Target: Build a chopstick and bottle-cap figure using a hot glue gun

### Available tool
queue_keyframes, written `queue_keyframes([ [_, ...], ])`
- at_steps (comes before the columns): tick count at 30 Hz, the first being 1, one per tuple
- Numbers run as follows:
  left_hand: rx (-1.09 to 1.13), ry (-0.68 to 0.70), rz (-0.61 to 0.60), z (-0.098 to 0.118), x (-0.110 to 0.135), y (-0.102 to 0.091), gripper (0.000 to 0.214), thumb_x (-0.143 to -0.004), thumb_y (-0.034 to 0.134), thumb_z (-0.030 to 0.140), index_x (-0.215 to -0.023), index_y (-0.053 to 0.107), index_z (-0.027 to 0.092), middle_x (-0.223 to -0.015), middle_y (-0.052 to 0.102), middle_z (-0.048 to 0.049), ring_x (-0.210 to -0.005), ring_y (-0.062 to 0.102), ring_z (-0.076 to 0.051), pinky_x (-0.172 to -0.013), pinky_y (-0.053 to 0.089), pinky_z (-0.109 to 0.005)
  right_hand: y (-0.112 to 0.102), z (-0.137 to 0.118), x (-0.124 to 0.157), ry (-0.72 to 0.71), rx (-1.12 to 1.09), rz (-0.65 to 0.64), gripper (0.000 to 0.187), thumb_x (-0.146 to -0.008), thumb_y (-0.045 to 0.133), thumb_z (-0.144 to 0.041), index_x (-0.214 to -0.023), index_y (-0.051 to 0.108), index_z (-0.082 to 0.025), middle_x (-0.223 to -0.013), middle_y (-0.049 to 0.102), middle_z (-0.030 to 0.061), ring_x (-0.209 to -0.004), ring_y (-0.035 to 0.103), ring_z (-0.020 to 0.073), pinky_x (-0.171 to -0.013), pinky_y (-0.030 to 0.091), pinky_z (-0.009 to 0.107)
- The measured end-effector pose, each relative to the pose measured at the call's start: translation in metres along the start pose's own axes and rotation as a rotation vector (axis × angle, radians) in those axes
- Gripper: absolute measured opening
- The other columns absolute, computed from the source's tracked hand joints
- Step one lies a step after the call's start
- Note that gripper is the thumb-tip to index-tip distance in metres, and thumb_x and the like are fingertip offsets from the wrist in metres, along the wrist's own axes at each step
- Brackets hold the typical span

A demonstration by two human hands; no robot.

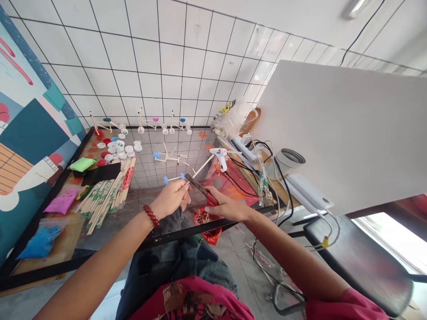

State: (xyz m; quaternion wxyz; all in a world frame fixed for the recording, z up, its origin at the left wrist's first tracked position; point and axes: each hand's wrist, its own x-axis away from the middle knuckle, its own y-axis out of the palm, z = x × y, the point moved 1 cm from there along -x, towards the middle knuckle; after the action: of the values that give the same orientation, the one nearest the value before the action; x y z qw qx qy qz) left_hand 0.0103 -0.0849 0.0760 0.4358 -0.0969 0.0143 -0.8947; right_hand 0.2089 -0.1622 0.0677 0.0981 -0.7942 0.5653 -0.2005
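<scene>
My right hand (pixel 228 204) is wrapped round the red handles of a pair of pliers (pixel 200 187). Their dark jaws point up and left, close by the fingertips of my left hand (pixel 173 198). The left fingers are pinched on a thin wooden stick (pixel 187 183), which meets the jaws; its hidden length I cannot make out. Just beyond lies a short stick with blue bottle caps (pixel 174 178) at its ends. A longer wooden stick (pixel 204 165) slants toward the white glue gun (pixel 220 156). Farther back is a partly built stick frame (pixel 168 158) with a blue piece.
Bottle caps (pixel 116 149), a bundle of chopsticks (pixel 108 191) and bags of pink (pixel 62 200) and blue clay (pixel 42 240) lie left. Three stick models (pixel 151 122) stand along the back. Cables and a power strip (pixel 245 149) are right. A red-lined bin (pixel 213 235) sits below the glass.
</scene>
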Motion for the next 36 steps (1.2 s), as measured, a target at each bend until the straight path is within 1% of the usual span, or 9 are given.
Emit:
queue_keyframes([
  [3,0.088,-0.092,-0.011,0.004,0.001,0.002,0.022,-0.088,0.054,0.030,-0.070,0.053,0.017,-0.055,0.047,0.0042,-0.040,0.030,-0.005,-0.040,0.019,-0.018,0.003,-0.001,0.000,0.040,-0.088,-0.009,0.060,-0.077,0.067,-0.032,-0.130,0.043,-0.018,-0.124,0.054,0.0068,-0.117,0.050,0.0221,-0.106,0.038,0.040],
  [7,0.234,-0.261,-0.069,0.011,0.001,0.002,0.018,-0.091,0.051,0.028,-0.080,0.057,0.014,-0.054,0.050,0.0031,-0.035,0.028,-0.003,-0.037,0.014,-0.015,0.005,0.000,0.000,0.145,-0.382,-0.103,0.056,-0.068,0.075,-0.033,-0.117,0.052,-0.021,-0.111,0.059,0.0025,-0.107,0.055,0.0200,-0.093,0.045,0.032],
  [11,0.221,-0.275,-0.064,0.014,0.001,-0.001,0.020,-0.092,0.053,0.029,-0.082,0.057,0.013,-0.053,0.053,0.0018,-0.034,0.032,-0.003,-0.034,0.019,-0.014,0.005,-0.001,-0.001,0.155,-0.444,-0.115,0.054,-0.065,0.077,-0.031,-0.112,0.054,-0.021,-0.105,0.060,0.0005,-0.101,0.056,0.0180,-0.087,0.046,0.029],
  [15,0.148,-0.289,-0.085,0.009,0.000,-0.002,0.019,-0.093,0.052,0.027,-0.080,0.057,0.013,-0.048,0.051,0.0042,-0.032,0.033,-0.003,-0.032,0.020,-0.013,0.005,-0.003,-0.002,0.148,-0.384,-0.137,0.061,-0.068,0.076,-0.031,-0.123,0.051,-0.021,-0.113,0.061,0.0024,-0.107,0.056,0.0198,-0.092,0.046,0.032],
  [19,0.142,-0.293,-0.111,0.003,-0.003,0.000,0.021,-0.094,0.049,0.024,-0.078,0.058,0.013,-0.048,0.053,0.0031,-0.032,0.037,-0.004,-0.031,0.023,-0.013,0.005,-0.003,-0.001,0.142,-0.256,-0.138,0.068,-0.073,0.072,-0.033,-0.134,0.044,-0.022,-0.124,0.060,0.0058,-0.117,0.054,0.0238,-0.099,0.044,0.039],
  [23,0.296,-0.346,-0.173,-0.003,-0.007,-0.002,0.021,-0.094,0.048,0.018,-0.079,0.061,0.011,-0.054,0.058,-0.0005,-0.039,0.048,-0.006,-0.036,0.037,-0.015,0.003,-0.006,0.000,0.134,0.005,-0.044,0.060,-0.077,0.067,-0.035,-0.132,0.048,-0.020,-0.124,0.060,0.0078,-0.116,0.055,0.0265,-0.103,0.041,0.043],
  [26,0.426,-0.417,-0.217,-0.006,-0.011,-0.005,0.015,-0.092,0.054,0.016,-0.082,0.064,0.010,-0.060,0.064,-0.0040,-0.046,0.056,-0.008,-0.043,0.047,-0.017,0.000,-0.009,0.000,0.147,0.146,-0.015,0.058,-0.078,0.065,-0.033,-0.132,0.048,-0.017,-0.120,0.061,0.0087,-0.112,0.057,0.0273,-0.102,0.041,0.044],
  [30,0.464,-0.437,-0.199,-0.008,-0.014,-0.006,0.011,-0.088,0.064,0.019,-0.082,0.065,0.010,-0.059,0.064,-0.0042,-0.046,0.058,-0.010,-0.044,0.050,-0.018,-0.002,-0.010,-0.001,0.151,0.192,-0.012,0.059,-0.079,0.063,-0.030,-0.134,0.047,-0.018,-0.120,0.061,0.0082,-0.109,0.057,0.0270,-0.100,0.043,0.043],
  [36,0.473,-0.426,-0.205,-0.011,-0.013,-0.004,0.014,-0.092,0.057,0.017,-0.084,0.065,0.010,-0.059,0.063,-0.0037,-0.046,0.060,-0.011,-0.043,0.051,-0.019,-0.006,-0.005,-0.001,0.126,0.141,-0.031,0.066,-0.077,0.064,-0.028,-0.139,0.042,-0.017,-0.134,0.055,0.0096,-0.120,0.053,0.0280,-0.107,0.039,0.043],
])
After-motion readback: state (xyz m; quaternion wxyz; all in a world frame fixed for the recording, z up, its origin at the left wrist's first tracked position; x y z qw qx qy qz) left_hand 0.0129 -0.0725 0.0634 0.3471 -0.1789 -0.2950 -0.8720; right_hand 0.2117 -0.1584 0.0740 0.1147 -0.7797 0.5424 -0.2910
